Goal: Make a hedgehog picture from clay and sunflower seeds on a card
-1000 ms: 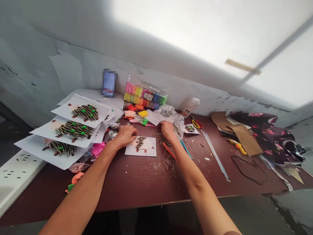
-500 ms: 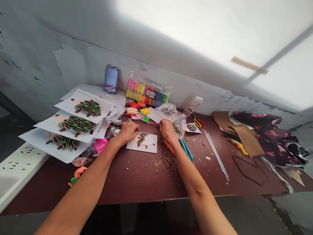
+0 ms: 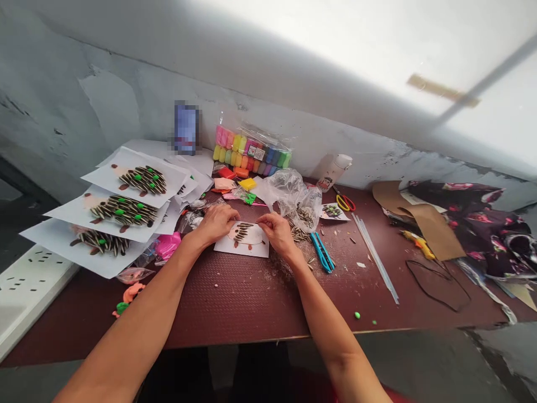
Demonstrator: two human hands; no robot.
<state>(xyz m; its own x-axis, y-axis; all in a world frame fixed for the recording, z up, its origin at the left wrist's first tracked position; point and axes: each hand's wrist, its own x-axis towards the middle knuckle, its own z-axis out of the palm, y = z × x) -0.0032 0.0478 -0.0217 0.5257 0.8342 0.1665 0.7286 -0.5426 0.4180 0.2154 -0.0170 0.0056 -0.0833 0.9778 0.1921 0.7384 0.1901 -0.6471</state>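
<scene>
On the table lies a small white card (image 3: 251,248) with a pale hedgehog shape outlined on it. Short rows of striped sunflower seeds (image 3: 242,232) cover part of its back, and brown feet sit along its lower edge. My left hand (image 3: 218,224) is closed at the card's upper left edge, fingers bent down onto it. Above the upper right edge my right hand (image 3: 277,231) is pinched; whatever its fingertips hold is too small to make out. Just beyond it, a clear plastic bag (image 3: 289,187) spills loose sunflower seeds (image 3: 302,221).
Stacked hedgehog cards (image 3: 121,207) overlap on the left, beside a white power strip (image 3: 33,285). Coloured clay packs (image 3: 251,154) lean on the wall near a white bottle (image 3: 334,170). Scissors (image 3: 344,201), a blue cutter (image 3: 322,253), clear sticks (image 3: 377,260) and a yellow glue gun (image 3: 419,244) lie rightward.
My right hand has moved from the seed bag back to the card's upper right edge, still pinched. My left hand stays at the card. The camera view has shifted slightly.
</scene>
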